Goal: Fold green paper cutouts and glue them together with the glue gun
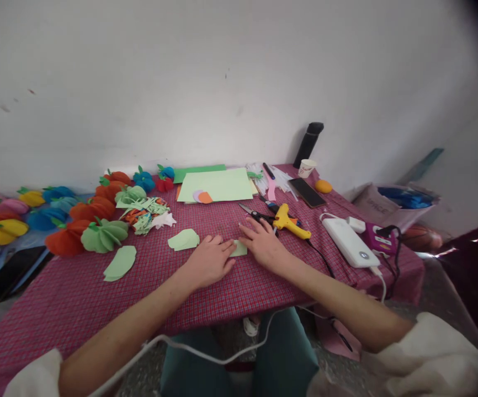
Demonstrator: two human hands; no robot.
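Observation:
A small light green piece of paper lies on the checked tablecloth between my hands. My left hand rests flat with its fingertips at the paper's left side. From the right, my right hand presses down on the paper's other side, fingers stretched out. Left of my hands are a stack of cut pale green paper shapes and another such stack. A yellow glue gun and dark scissors lie just beyond my right hand.
Colourful paper pumpkins crowd the left side beside paper scraps. Green paper sheets lie at the back. To the right are a phone, a paper cup, a black bottle and a white power bank with cables.

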